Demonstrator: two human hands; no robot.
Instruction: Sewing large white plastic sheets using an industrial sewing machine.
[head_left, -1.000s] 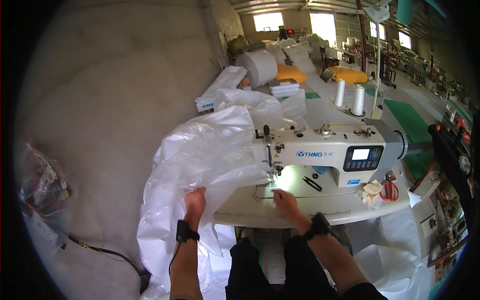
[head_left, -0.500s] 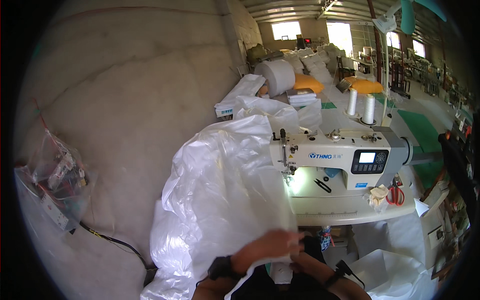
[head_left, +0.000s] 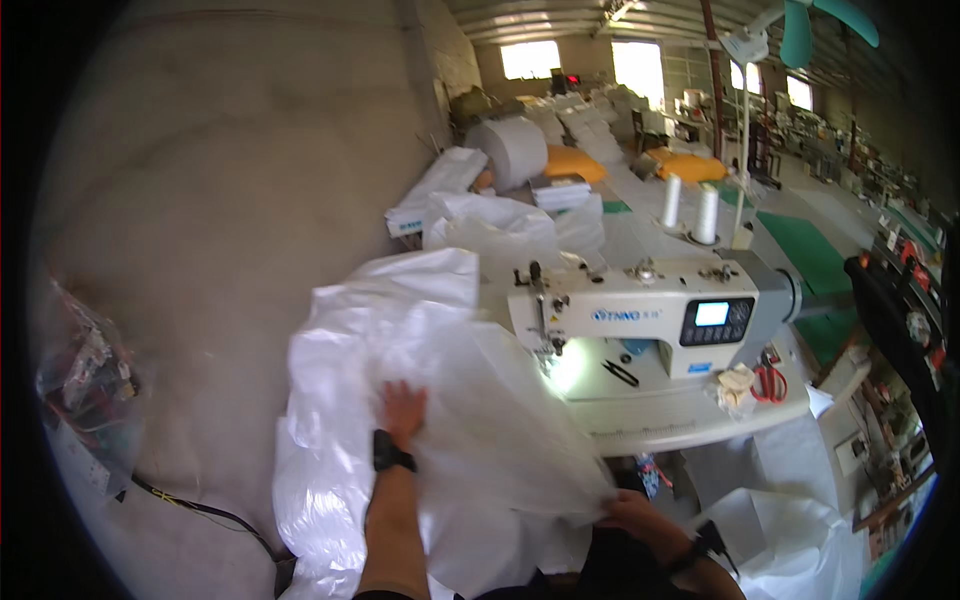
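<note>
A large heap of glossy white plastic sheeting (head_left: 340,400) spreads across the left of the sewing table. My left hand (head_left: 403,412) lies on it with fingers stretched out, pressing the surface. The fingers of my right hand (head_left: 632,516) are closed on the sheeting's near right corner, in front of the table edge, and the sheet is drawn out between the two hands. Just beyond stands a white sewing machine (head_left: 620,312), its lamp lit over the needle area. The sheet's right edge runs close to the needle area; whether it lies under the presser foot I cannot tell.
Black thread snips (head_left: 620,373) and red-handled scissors (head_left: 769,383) lie on the machine bed. Two white thread cones (head_left: 706,215) stand behind. More white sheeting (head_left: 770,550) hangs at the lower right. Bagged wiring (head_left: 85,380) hangs on the left wall.
My left hand has moved from beside the right hand up and left onto the sheeting. The right hand now pulls the sheet's corner rightward, spreading it. The whole view has shifted slightly.
</note>
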